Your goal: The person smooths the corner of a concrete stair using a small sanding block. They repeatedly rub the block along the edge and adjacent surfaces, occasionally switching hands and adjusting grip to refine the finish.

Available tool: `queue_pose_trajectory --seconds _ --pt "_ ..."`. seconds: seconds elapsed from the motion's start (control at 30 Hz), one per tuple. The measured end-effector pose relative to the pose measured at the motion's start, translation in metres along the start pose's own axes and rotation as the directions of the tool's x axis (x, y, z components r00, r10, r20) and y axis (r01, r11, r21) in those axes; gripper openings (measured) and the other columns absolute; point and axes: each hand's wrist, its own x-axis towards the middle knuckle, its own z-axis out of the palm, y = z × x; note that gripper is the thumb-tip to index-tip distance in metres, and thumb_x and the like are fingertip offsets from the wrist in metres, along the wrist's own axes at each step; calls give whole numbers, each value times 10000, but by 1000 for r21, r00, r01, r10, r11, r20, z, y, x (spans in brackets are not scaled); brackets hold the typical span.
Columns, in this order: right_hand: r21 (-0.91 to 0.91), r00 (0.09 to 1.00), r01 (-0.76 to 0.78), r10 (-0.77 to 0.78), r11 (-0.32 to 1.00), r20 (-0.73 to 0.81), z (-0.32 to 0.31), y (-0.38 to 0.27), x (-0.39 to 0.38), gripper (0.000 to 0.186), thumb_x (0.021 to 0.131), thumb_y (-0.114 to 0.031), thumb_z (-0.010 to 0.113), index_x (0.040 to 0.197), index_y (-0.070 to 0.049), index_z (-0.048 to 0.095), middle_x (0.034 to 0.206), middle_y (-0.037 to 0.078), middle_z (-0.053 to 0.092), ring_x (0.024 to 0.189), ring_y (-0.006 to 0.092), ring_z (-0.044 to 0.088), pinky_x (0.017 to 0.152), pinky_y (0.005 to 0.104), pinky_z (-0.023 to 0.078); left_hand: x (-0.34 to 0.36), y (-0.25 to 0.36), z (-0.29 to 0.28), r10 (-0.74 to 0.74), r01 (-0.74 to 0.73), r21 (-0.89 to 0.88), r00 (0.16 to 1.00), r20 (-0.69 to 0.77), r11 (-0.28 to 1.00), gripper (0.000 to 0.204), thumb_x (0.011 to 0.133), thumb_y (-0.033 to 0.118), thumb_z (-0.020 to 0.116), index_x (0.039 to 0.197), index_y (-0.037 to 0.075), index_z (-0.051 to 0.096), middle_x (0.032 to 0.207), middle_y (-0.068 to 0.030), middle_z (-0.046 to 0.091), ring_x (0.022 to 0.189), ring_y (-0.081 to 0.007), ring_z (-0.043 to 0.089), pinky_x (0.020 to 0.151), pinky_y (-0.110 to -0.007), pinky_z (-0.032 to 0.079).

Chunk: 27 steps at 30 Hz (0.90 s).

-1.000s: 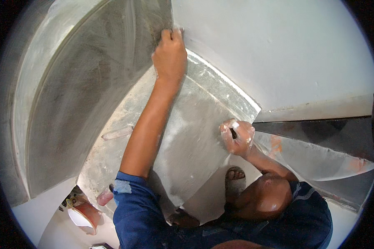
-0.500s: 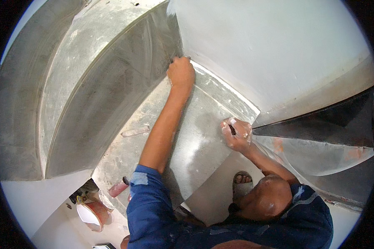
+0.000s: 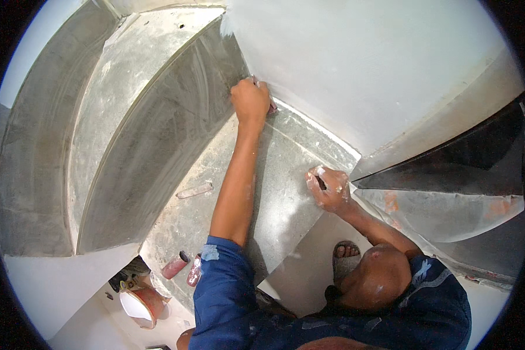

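Observation:
My left hand [image 3: 251, 100] is closed and reaches far, to the corner where a curved grey riser meets the white wall. A reddish-brown piece of sandpaper [image 3: 272, 106] sticks out beside its fingers. Most of that piece is hidden under the hand. Dusted with white powder, my right hand [image 3: 328, 188] rests as a loose fist at the right end of the grey step [image 3: 280, 192]. A dark hollow shows between its curled fingers, and I cannot make out what, if anything, is inside.
Reddish-brown rolls [image 3: 175, 265] and a short pale strip [image 3: 195, 190] lie on the step. Curved grey risers [image 3: 163, 140] stand at left, the white wall [image 3: 356, 64] beyond. An orange-brown bucket [image 3: 143, 308] is lower left. A sandalled foot [image 3: 347, 252] is below the step.
My left hand has turned and shifted slightly, and the sandpaper edge now shows beside it. The whole view has moved a little. My right hand stays a fist at the same place.

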Motion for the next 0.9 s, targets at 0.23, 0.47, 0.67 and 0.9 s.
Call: queue_pose_trajectory --seconds 0.23,0.47,0.67,0.9 --pt "-13 1000 7 -7 1000 -28 -4 3 -1 98 838 -78 597 781 2 586 683 151 609 540 279 613 476 358 476 -20 -6 -1 31 -30 -74 999 19 997 271 827 210 576 884 -34 678 784 -257 645 778 -401 649 752 -436 490" --pt "31 998 -68 67 997 16 -2 -2 0 103 835 -82 596 775 0 579 676 159 604 560 302 624 495 381 485 -27 -13 7 314 -310 -59 945 91 949 256 822 169 609 951 -46 659 922 -268 634 873 -389 628 791 -446 488" --pt "-1 999 -39 39 999 -7 -3 2 -3 110 835 -73 590 761 1 555 672 166 601 574 319 629 501 386 486 -37 8 -18 -11 49 -227 986 167 973 237 839 156 599 959 -43 649 935 -256 619 888 -394 614 810 -437 482" --pt "-76 999 -15 17 997 29 -2 5 -3 104 842 -80 583 783 6 574 701 166 622 593 324 639 518 383 499 -68 9 8 462 -432 -200 876 139 880 266 869 149 557 1044 -41 621 943 -241 618 878 -391 609 806 -448 476"
